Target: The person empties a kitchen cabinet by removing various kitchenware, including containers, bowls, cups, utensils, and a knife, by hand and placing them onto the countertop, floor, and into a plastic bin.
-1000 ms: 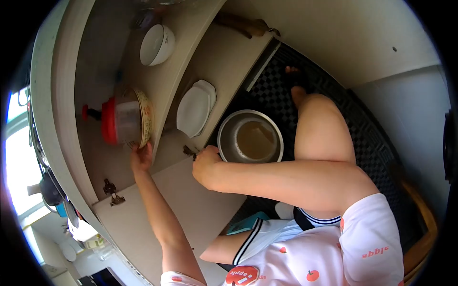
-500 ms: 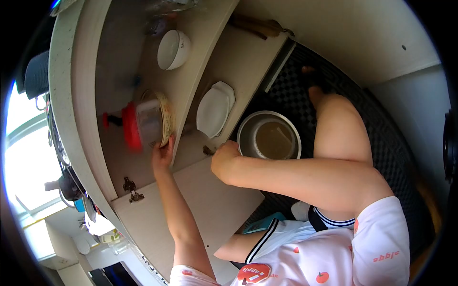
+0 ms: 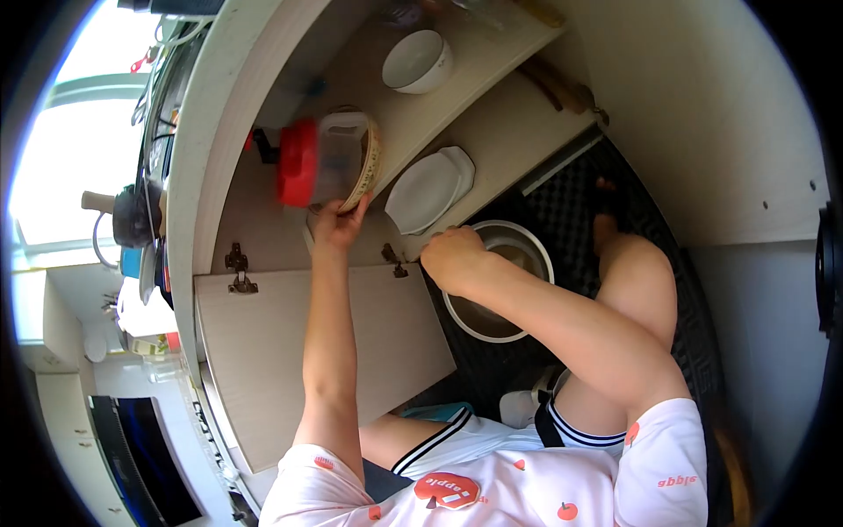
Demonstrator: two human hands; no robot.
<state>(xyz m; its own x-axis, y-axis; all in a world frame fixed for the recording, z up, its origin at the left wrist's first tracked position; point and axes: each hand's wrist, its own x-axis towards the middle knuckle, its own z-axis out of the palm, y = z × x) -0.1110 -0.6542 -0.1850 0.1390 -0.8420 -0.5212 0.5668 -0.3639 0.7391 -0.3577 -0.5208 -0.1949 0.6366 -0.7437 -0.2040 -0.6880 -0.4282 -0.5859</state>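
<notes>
Inside the cabinet, my left hand (image 3: 341, 221) is closed on the near edge of a bowl with a patterned rim (image 3: 372, 162). A clear plastic container (image 3: 338, 167) with a red part (image 3: 297, 162) and a dark handle sits against that bowl on the shelf. Down by the cabinet's lower edge, my right hand (image 3: 452, 255) is curled closed beside a metal basin (image 3: 492, 337). What its fingers grip, if anything, is hidden. My right forearm crosses over the basin, which holds murky liquid. White dishes (image 3: 426, 195) stand on the lower shelf close to both hands.
A white bowl (image 3: 418, 65) sits deeper on the upper shelf. The opened cabinet door (image 3: 316, 351) lies under my left arm, with metal hinges (image 3: 237, 270) at its edge. A dark checkered mat (image 3: 562, 206) covers the floor around the basin.
The view has turned, so the cabinet contents appear farther right. My left hand stays at the patterned bowl. My right hand stays curled by the cabinet edge, its forearm now covering more of the basin.
</notes>
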